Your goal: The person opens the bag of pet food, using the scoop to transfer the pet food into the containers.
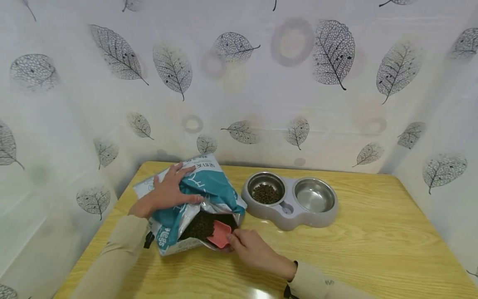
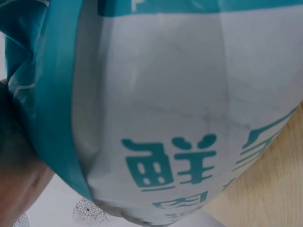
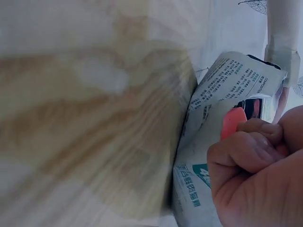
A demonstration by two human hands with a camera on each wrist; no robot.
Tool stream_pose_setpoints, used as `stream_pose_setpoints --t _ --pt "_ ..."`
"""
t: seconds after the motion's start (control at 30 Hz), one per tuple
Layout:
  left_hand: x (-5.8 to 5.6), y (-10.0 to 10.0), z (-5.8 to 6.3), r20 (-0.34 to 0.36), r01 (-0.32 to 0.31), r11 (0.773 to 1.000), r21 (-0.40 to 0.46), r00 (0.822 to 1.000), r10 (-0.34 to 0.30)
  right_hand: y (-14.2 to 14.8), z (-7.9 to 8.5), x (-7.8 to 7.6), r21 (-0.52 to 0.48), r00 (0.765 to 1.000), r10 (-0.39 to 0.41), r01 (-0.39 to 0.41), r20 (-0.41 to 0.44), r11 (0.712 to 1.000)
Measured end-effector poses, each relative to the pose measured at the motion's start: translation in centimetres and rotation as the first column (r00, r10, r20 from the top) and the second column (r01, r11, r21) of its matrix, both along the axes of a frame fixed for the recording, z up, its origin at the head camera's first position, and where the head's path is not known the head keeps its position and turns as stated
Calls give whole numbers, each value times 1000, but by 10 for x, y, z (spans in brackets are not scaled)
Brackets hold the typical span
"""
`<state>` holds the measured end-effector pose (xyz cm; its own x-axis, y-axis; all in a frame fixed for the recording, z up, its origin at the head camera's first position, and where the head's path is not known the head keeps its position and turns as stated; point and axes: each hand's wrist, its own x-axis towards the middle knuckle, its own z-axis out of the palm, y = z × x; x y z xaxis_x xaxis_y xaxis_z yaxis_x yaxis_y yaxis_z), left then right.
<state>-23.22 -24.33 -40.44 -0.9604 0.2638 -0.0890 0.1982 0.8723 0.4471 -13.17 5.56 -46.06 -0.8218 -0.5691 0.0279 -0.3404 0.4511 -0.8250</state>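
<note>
A teal and white bag of pet food (image 1: 213,176) lies on its side on the table, its mouth gaping toward the front. Dark brown kibble (image 1: 199,227) shows inside. My left hand (image 1: 168,193) rests on top of the bag with fingers spread and thumb stretched along the upper edge of the opening. In the left wrist view the bag's printed side (image 2: 161,94) fills most of the picture. My right hand (image 1: 252,251) grips a pink scoop (image 1: 220,233) by its handle, the scoop's blade at the bag's mouth. Curled fingers hide the handle in the right wrist view.
Behind and right of the bag stands a grey double bowl holder (image 1: 289,222). Its left steel bowl (image 1: 266,178) contains some kibble, while the right steel bowl (image 1: 314,195) shows bare metal. All stand on a wooden table (image 1: 373,249) before a leaf-patterned curtain (image 1: 254,95).
</note>
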Motion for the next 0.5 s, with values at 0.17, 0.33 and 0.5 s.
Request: stream_pose_setpoints --t 0.17,0.33,0.5 --pt "1 0 1 -5 -2 1000 -3 1000 2 0 -2 0 -45 1000 -12 12 9 999" --pt "0 1 -1 -5 6 1000 7 1000 -5 6 -1 3 -89 999 -23 26 31 996" --pt "-1 1 -1 -4 3 1000 -8 1000 -3 16 0 2 -138 995 -23 37 102 990"
